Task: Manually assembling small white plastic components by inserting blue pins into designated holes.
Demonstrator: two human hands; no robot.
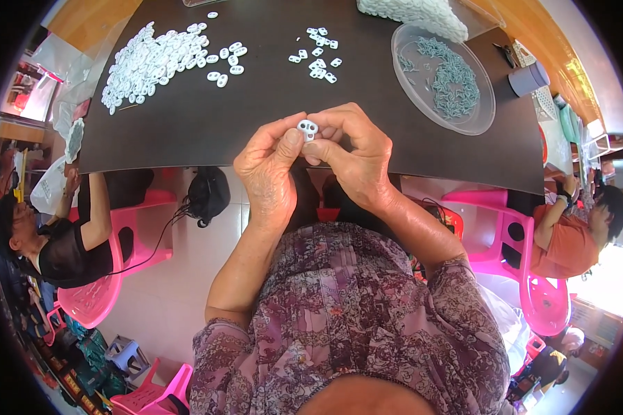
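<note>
Just over the table's near edge, my two hands meet around a small white plastic piece with round holes (307, 128). My left hand (268, 155) pinches it from the left with thumb and finger. From the other side, my right hand (353, 149) has thumb and fingers closed at the piece's lower end, where a second, smaller white part seems joined to it. The fingers partly hide that lower end. Farther out on the dark table lies a small scatter of white two-holed pieces (318, 63).
A big heap of white oval pieces (160, 59) covers the far left of the table (256, 97). At right stands a round clear tray (483, 114) of small grey-green parts (455, 90), beside a grey-lilac cup (528, 79). People sit on pink chairs (145, 235) at both sides.
</note>
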